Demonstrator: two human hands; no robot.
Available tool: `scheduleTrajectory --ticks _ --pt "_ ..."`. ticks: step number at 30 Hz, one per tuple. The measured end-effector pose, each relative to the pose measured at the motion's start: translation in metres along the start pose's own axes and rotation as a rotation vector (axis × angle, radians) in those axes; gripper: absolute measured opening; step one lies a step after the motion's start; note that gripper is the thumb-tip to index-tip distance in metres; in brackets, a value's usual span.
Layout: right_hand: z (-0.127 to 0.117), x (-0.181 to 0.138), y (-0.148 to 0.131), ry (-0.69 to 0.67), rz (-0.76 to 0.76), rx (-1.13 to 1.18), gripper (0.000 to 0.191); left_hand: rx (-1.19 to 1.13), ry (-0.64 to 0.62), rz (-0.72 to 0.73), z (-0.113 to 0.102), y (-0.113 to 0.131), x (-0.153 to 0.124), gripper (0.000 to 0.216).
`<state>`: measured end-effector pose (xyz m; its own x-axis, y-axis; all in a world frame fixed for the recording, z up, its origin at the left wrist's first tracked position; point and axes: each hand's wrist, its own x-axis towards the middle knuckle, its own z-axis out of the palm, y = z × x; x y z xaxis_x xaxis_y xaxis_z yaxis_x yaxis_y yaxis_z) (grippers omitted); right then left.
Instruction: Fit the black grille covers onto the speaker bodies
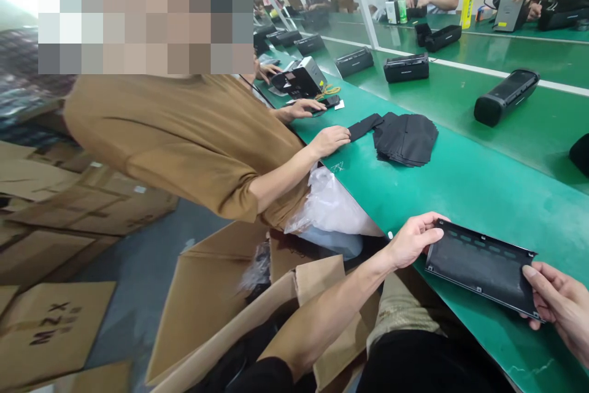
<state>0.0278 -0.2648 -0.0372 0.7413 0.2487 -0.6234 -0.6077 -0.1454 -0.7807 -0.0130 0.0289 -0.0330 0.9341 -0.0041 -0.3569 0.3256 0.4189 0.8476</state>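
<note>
Panel (481, 273) btwn L hand (413, 240) & R hand (558, 296), sheets (407, 138) on tbl (483, 187) to L.

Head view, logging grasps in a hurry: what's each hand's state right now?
Left hand: closed, holding one end of the black panel.
Right hand: closed, holding the same panel's opposite end.

- Black panel (481, 270): looks like moulded plastic; inner face smooth with a satin sheen, rim glossier.
- Stacked black sheets (407, 138): thin, matt; paper or cloth, cannot tell which.
- Green tabletop (483, 200): smooth, soft sheen, faint pale scuffs.
- Black housing (506, 97): plastic in look, partly glossy.
- Clear bag (324, 197): plastic film, crinkled, shiny.
- Open carton (211, 295): cardboard, matt.
- Brown shirt (175, 129): cloth, matt, creased.
</note>
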Motion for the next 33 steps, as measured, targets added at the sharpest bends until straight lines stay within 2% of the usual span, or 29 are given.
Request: scheduleTrajectory --ticks 14,20,26,31,33 --pt "0.0 0.002 0.0 -0.003 -0.008 -0.006 0.054 -0.007 -0.001 0.017 0.001 -0.002 0.001 0.06" --pt "-0.001 0.0 -0.002 0.03 0.002 0.011 0.063 -0.025 -0.005 -0.038 -0.001 -0.005 0.002 0.062" --pt "-0.008 0.002 -0.009 -0.033 0.109 -0.03 0.067 0.022 -0.062 0.036 -0.005 -0.01 0.005 0.063" --pt "-0.001 -0.004 -0.015 0.068 0.11 0.04 0.064 -0.026 -0.08 0.016 -0.007 -0.014 0.005 0.067" --pt "0.001 -0.005 -0.015 0.067 0.127 0.059 0.063 -0.054 -0.093 0.005 -0.007 -0.014 0.005 0.068"
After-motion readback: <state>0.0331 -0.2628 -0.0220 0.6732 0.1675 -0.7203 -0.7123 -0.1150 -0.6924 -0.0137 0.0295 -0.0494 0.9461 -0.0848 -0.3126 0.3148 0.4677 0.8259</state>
